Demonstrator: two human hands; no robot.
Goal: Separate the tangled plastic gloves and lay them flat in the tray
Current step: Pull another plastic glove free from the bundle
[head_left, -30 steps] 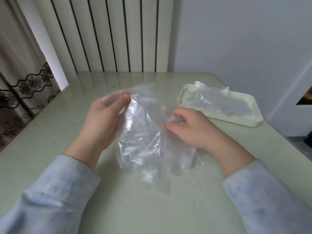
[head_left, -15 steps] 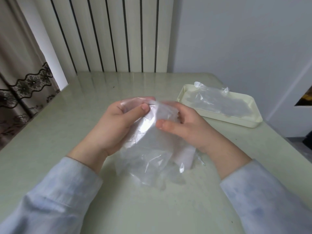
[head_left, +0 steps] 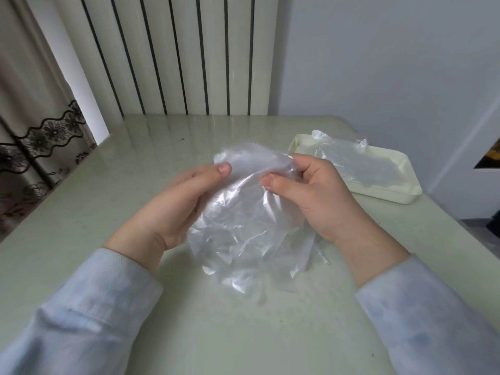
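Between the two hands, above the counter (head_left: pixel 108 185), hangs the crumpled bundle of clear plastic gloves (head_left: pixel 243 231). The left hand (head_left: pixel 173 207) pinches its upper edge, with the thumb on the near side and the fingers behind the film (mostly hidden by it), palm turned inward. The right hand (head_left: pixel 311 196) grips the top of the bundle just beside the left thumb, its fingers curled round a gathered fold and its thumb pointing toward the left hand. The lower folds sag toward the counter between the wrists; I cannot tell whether they touch it. Beyond the right hand stands the cream tray (head_left: pixel 400 196), with a spread-out clear glove (head_left: pixel 359 161) lying in it.
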